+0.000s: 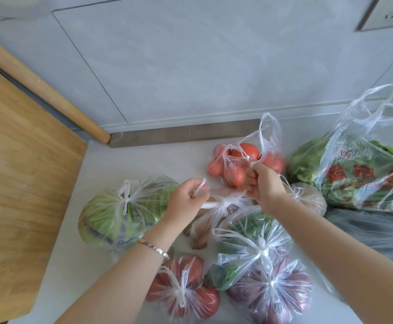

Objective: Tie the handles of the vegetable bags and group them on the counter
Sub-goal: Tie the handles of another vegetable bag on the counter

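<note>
My left hand [187, 197] pinches one twisted white handle of a clear bag [216, 220] holding brownish vegetables, and my right hand [264, 183] grips its other handle; a knot sits between them. A tied cabbage bag [118, 213] lies to the left. Near me lie a tied tomato bag [183, 291], a tied bag of greens [249, 244] and a tied bag of purple vegetables [272, 291]. An untied bag of tomatoes [240, 164] sits behind my hands, its handles loose. A small tied bag [307, 197] lies right of my right hand.
A large printed bag of leafy greens [364, 171] stands open at the right, beside a grey bag [378, 232]. A wooden cutting board [20, 178] covers the left counter, with a rolling pin [43, 90] behind it. The tiled wall [190, 66] carries a socket [387, 15].
</note>
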Demonstrator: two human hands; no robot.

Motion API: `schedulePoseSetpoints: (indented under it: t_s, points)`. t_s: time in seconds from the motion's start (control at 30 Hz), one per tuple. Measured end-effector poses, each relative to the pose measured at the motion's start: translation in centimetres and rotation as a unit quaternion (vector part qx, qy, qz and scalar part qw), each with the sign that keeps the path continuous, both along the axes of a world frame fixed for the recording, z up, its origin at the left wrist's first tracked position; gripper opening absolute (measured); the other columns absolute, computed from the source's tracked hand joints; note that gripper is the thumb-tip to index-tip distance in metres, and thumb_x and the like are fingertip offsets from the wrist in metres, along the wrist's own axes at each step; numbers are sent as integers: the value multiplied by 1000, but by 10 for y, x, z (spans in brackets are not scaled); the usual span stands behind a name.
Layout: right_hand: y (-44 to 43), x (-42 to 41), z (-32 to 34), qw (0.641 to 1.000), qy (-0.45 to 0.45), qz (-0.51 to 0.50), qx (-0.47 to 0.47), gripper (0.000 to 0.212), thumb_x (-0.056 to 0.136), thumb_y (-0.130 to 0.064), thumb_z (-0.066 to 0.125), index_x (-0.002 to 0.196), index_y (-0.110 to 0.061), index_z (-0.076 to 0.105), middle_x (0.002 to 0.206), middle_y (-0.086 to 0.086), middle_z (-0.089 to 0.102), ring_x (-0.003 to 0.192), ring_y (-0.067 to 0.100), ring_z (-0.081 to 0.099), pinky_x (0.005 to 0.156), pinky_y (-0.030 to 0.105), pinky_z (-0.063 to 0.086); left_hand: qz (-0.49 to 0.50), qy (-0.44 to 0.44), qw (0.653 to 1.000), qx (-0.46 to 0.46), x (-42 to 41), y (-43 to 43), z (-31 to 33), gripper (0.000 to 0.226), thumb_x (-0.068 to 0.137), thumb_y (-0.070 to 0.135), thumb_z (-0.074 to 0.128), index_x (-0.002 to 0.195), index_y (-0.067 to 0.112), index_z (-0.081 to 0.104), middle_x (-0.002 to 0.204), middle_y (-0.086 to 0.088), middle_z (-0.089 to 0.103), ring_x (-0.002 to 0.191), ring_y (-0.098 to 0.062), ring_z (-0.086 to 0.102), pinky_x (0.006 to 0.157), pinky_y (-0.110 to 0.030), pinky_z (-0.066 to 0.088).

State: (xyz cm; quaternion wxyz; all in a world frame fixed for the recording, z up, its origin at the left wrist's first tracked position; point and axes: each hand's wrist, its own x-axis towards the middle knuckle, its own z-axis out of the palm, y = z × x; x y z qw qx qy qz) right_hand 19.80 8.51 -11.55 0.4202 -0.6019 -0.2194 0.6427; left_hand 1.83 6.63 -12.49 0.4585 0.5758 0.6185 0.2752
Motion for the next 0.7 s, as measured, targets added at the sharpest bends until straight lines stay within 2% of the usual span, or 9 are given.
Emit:
schedulePoseSetpoints:
  t_s: [0.1, 0.2, 0.27, 0.37, 0.47, 0.5, 0.57, 0.63, 0.7]
  points:
    - [3, -13, 20, 997, 31, 58, 26, 39, 89, -8, 32, 51, -14, 36, 49, 0, 40, 49, 16, 36, 60, 29, 34, -35, -95, 992, -70, 18, -4, 8, 28, 79, 4, 66, 100, 22, 57, 95, 12, 66, 85, 6, 62, 76, -13, 51]
    - [4, -21, 25, 998, 2, 59, 38, 35, 83, -6, 35, 50, -12, 42, 57, 5, 44, 55, 19, 40, 59, 29, 35, -61, -66, 993, -81, 36, -4, 3, 25, 77, 14, 69, 100, 19, 61, 96, -4, 71, 88, -10, 65, 81, -27, 51]
    - [3, -19, 24, 995, -39, 66, 57, 32, 81, -9, 39, 53, -13, 55, 66, 8, 55, 64, 22, 52, 66, 35, 43, -22, -70, 995, -68, 42, -2, 4, 14, 78, 14, 69, 90, 19, 66, 84, -5, 70, 74, -10, 61, 75, -26, 49]
    - [-5, -8, 15, 990, -61, 89, 93, 26, 81, -10, 43, 81, -6, 68, 95, 16, 66, 93, 28, 61, 92, 45, 47, 66, -109, 989, -72, 45, 4, 5, 13, 79, 8, 68, 92, 8, 70, 75, 1, 67, 67, -7, 59, 67, -20, 48]
    - [-24, -8, -5, 955, -197, 202, 88, 27, 89, -9, 48, 109, -5, 64, 111, 18, 66, 104, 37, 58, 99, 50, 43, 109, -133, 982, -80, 43, 6, 8, 12, 79, 6, 68, 92, 6, 69, 62, 9, 65, 53, 3, 57, 51, -10, 44]
    - [-30, -12, -11, 938, -239, 232, 97, 26, 90, -12, 51, 113, -9, 64, 108, 15, 67, 100, 36, 60, 95, 45, 47, 113, -136, 981, -80, 43, 6, 8, 13, 79, 4, 67, 92, 5, 69, 56, 12, 64, 48, 6, 55, 47, -8, 42]
    - [-36, -19, -19, 926, -261, 233, 142, 19, 90, -16, 55, 101, -11, 70, 85, 12, 68, 72, 22, 58, 72, 31, 47, 111, -145, 980, -80, 45, 5, 11, 11, 79, 1, 66, 89, 5, 69, 49, 14, 63, 44, 7, 54, 45, -6, 39]
    - [-35, -25, -22, 933, -260, 192, 157, 21, 90, -16, 55, 78, -5, 69, 62, 9, 59, 53, 9, 43, 55, 21, 35, 123, -153, 978, -69, 48, 4, 16, 9, 82, 2, 62, 82, 9, 67, 49, 12, 64, 40, 5, 51, 44, -8, 39]
    - [-30, -27, -25, 953, -248, 128, 120, 33, 89, -17, 55, 59, -5, 59, 45, -4, 46, 37, 3, 34, 43, 14, 28, 158, -149, 975, -34, 49, 6, 20, 9, 86, 6, 57, 85, 12, 65, 62, 6, 64, 43, 2, 49, 47, -11, 40]
